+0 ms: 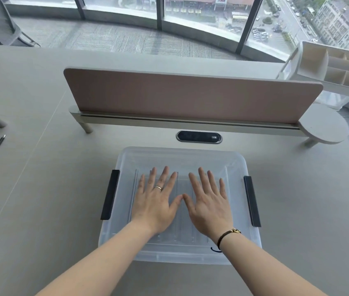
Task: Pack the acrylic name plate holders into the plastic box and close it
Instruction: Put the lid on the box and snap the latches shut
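I press my left hand (pixel 156 201) and right hand (pixel 208 205), fingers straight and spread apart, flat on the lid (pixel 182 159) of the plastic box (pixel 180 256) near the surface's (pixel 41 210) front edge.

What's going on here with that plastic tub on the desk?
A person is pressing both flat palms, left hand and right hand, on the lid of a clear plastic box. Acrylic name plate holders show faintly through it, already packed inside. The black side latches look flipped outward, so it may not be locked yet.
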Motion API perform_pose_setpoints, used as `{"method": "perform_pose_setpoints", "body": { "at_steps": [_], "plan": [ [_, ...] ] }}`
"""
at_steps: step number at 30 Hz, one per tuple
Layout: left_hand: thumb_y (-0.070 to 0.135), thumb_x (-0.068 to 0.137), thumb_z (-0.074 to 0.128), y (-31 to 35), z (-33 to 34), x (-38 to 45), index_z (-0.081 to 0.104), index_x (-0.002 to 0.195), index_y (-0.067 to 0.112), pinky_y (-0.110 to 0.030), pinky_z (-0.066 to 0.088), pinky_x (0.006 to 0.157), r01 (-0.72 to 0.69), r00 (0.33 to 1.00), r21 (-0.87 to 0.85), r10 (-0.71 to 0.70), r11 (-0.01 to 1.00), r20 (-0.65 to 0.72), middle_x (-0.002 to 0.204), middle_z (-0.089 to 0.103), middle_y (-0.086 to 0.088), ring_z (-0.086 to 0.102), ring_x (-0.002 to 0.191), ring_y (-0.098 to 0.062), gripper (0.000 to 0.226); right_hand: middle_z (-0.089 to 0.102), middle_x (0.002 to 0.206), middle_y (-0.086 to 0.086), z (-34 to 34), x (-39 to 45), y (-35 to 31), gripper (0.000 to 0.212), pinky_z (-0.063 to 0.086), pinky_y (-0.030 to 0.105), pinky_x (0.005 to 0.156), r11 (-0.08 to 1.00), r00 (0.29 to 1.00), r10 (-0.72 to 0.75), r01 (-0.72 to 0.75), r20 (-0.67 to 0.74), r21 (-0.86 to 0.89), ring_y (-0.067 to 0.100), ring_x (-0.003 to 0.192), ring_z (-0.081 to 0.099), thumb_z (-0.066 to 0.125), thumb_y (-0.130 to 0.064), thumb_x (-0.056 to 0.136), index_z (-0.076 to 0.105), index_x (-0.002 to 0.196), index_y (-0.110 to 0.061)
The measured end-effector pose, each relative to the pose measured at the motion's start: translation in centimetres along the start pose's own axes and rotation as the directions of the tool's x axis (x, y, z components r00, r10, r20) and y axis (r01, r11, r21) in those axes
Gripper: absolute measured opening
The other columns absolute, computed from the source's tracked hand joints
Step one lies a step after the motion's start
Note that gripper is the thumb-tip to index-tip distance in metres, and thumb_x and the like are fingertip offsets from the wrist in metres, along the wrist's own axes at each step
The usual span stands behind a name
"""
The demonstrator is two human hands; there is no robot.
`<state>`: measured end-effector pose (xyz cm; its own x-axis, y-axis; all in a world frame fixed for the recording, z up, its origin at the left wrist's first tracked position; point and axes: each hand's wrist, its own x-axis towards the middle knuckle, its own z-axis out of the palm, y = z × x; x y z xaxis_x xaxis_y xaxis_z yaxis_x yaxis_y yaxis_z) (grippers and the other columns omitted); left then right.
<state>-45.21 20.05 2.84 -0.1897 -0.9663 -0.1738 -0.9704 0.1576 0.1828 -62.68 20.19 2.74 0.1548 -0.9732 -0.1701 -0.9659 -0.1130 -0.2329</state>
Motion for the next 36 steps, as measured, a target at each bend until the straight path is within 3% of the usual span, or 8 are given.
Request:
{"method": "perform_pose_setpoints", "body": {
  "at_steps": [16, 21, 28, 36],
  "plan": [
    [0.065, 0.097, 0.01, -0.2, 1.7, 0.5, -0.009, 0.155, 0.032, -0.052, -0.003, 0.119, 0.003, 1.0, 0.022, -0.004, 1.0, 0.013, 0.163, -0.013, 0.008, -0.019, 0.149, -0.024, 0.068, -0.015, 0.163, -0.005, 0.9, 0.3, -0.3, 0.06, -0.014, 0.045, 0.119, 1.0, 1.0, 0.015, -0.015, 0.014, 0.008, 0.016, 0.149, -0.021, 0.013, -0.051, 0.101, 0.0, 0.156, -0.032],
    [0.064, 0.098, 0.014, -0.2, 1.5, 0.7, -0.004, 0.156, 0.032, -0.052, -0.001, 0.119, 0.01, 1.0, 0.022, -0.011, 1.0, 0.011, 0.164, -0.009, 0.008, -0.014, 0.15, -0.026, 0.068, -0.009, 0.164, -0.004, 1.0, 0.4, -0.4, 0.06, -0.011, 0.046, 0.119, 1.0, 1.0, 0.02, -0.02, -0.003, 0.007, 0.018, 0.15, -0.015, 0.013, -0.051, 0.101, 0.004, 0.156, -0.032],
    [0.066, 0.096, 0.006, -0.2, 1.5, 0.7, -0.017, 0.152, 0.034, -0.053, -0.005, 0.12, 0.014, 0.999, 0.026, -0.015, 1.0, 0.041, 0.16, -0.023, 0.01, -0.027, 0.146, -0.022, 0.068, -0.018, 0.163, -0.007, 0.9, 0.4, -0.4, 0.06, -0.012, 0.046, 0.12, 0.999, 0.999, 0.03, -0.03, 0.036, 0.016, 0.015, 0.148, -0.024, 0.012, -0.052, 0.1, -0.003, 0.156, -0.034],
    [0.066, 0.095, 0.001, 0.2, 0.6, 0.4, -0.022, 0.151, 0.035, -0.051, -0.012, 0.119, 0.013, 0.997, 0.042, -0.017, 0.999, 0.08, 0.157, -0.032, 0.011, -0.034, 0.143, -0.021, 0.068, -0.016, 0.163, -0.007, 0.7, 0.2, -0.5, 0.061, -0.013, 0.044, 0.119, 0.999, 0.999, 0.035, -0.036, 0.032, 0.03, 0.014, 0.149, -0.022, 0.013, -0.053, 0.1, -0.001, 0.156, -0.034]
  ]
}}
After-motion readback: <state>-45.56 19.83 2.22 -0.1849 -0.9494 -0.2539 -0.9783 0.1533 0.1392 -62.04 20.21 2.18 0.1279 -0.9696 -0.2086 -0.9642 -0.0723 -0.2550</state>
